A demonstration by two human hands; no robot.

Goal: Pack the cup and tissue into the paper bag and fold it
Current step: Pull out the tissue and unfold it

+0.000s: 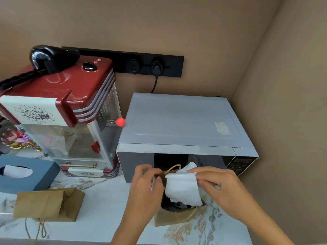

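Observation:
A brown paper bag (169, 218) with string handles stands open on the marble counter in front of the microwave. My left hand (146, 186) pinches the bag's far rim at its left. A white tissue (182, 188) hangs over the bag's mouth, pinched at its right edge by my right hand (217, 184). Something dark shows inside the bag under the tissue; I cannot tell whether it is the cup.
A silver microwave (182, 121) stands right behind the bag. A red popcorn machine (58, 103) is at the left, with a blue tissue box (35, 170) before it. A second, folded paper bag (47, 204) lies at the front left. Brown walls enclose the corner.

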